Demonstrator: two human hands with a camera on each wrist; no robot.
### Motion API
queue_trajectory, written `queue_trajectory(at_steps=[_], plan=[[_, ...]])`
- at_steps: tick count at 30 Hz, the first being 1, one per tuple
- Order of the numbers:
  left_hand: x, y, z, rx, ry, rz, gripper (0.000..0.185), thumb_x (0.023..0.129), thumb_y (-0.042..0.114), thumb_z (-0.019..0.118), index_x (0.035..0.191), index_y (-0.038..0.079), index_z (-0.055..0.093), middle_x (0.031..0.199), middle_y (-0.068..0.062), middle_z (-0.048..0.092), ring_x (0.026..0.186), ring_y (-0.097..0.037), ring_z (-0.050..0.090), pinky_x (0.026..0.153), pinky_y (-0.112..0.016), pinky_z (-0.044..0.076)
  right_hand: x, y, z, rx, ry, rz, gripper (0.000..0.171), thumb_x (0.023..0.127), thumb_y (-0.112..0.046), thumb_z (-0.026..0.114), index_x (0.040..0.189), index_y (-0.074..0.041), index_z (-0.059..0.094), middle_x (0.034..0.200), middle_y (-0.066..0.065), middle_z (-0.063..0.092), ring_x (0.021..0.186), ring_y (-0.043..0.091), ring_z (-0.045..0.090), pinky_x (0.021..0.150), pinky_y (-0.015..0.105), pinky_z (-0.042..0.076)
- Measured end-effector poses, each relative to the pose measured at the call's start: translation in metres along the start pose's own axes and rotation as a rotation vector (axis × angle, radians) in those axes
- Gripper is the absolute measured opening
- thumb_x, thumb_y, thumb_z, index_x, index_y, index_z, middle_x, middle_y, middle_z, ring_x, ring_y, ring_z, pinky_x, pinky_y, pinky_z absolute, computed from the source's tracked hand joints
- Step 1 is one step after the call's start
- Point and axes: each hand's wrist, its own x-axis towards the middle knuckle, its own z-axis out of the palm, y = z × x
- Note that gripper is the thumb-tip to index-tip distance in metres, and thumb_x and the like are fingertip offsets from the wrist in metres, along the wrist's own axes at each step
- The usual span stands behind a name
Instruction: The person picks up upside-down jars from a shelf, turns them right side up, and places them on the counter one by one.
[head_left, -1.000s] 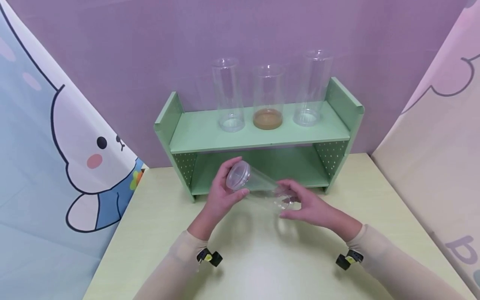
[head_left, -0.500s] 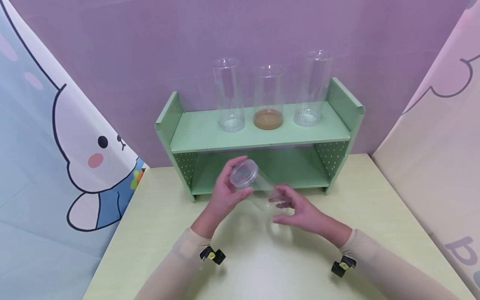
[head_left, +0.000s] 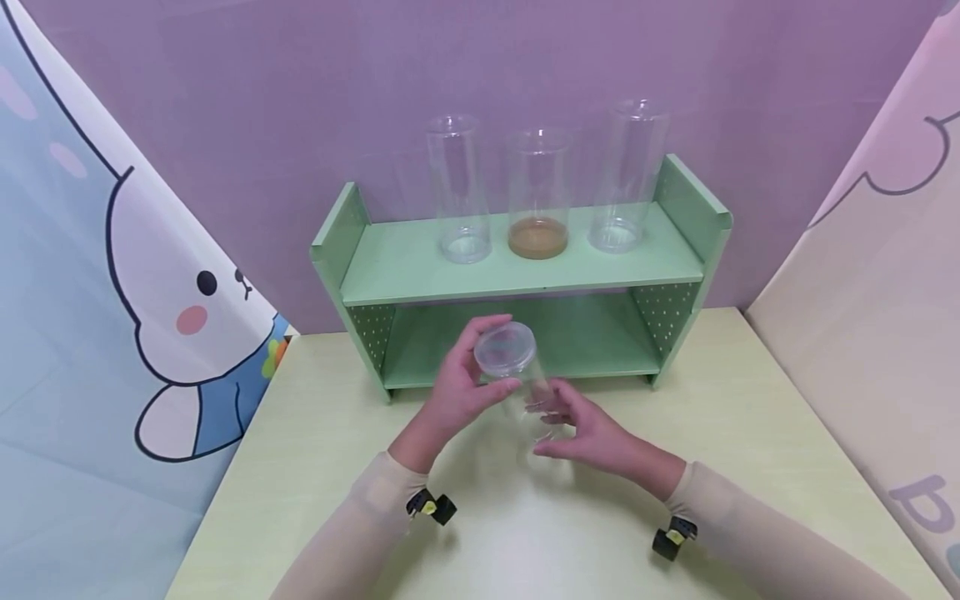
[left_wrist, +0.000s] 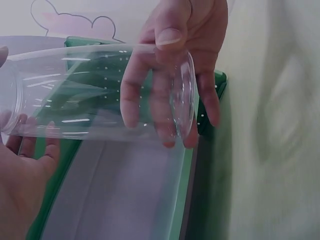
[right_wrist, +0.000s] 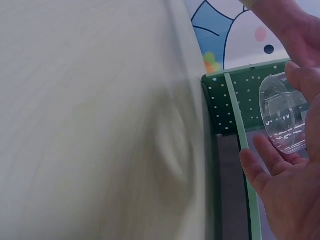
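Head view shows a clear plastic jar (head_left: 520, 379) held above the table (head_left: 315, 467), just in front of the green shelf (head_left: 517, 267). The left hand (head_left: 457, 387) curls around its upper end; the right hand (head_left: 581, 425) cups the lower end with curved fingers. Keeping both ends supported and the grip gentle seems wise, since smooth walls slip. It is tall, see-through, empty, tilted nearly upright.
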Motion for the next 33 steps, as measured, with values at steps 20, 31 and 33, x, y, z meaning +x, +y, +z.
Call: queue_trajectory(at_steps=[20,31,33], plan=[[0.003,0.002,0.006,0.092,-0.057,-0.025,0.083,0.087,0.009,0.089,0.160,0.011,0.050,0.146,-0.008,0.057,0.126,-0.030,0.063,0.101,-0.048,0.059,0.001,0.003,0.005,-0.006,-0.006,0.045,0.101,0.090,-0.022,0.095,0.170,-0.028,0.034,0.157,0.007,0.058,0.143,0.043,0.057,0.119,0.061,0.048],[-0.006,0.001,-0.006,0.232,-0.048,-0.055,0.088,0.084,0.005,0.093,0.161,0.017,0.053,0.147,-0.004,0.057,0.130,-0.029,0.061,0.105,-0.049,0.058,0.003,0.003,-0.002,-0.084,-0.007,0.016,0.087,0.091,-0.015,0.093,0.163,-0.017,0.044,0.156,0.013,0.058,0.142,0.040,0.057,0.118,0.066,0.047],[-0.010,-0.001,-0.011,0.263,-0.046,-0.065,0.089,0.084,0.007,0.094,0.161,0.021,0.054,0.148,-0.003,0.057,0.130,-0.028,0.061,0.105,-0.049,0.058,0.004,0.004,-0.004,-0.105,-0.002,-0.002,0.084,0.092,-0.013,0.092,0.162,-0.016,0.046,0.156,0.011,0.059,0.142,0.042,0.057,0.117,0.067,0.047]])
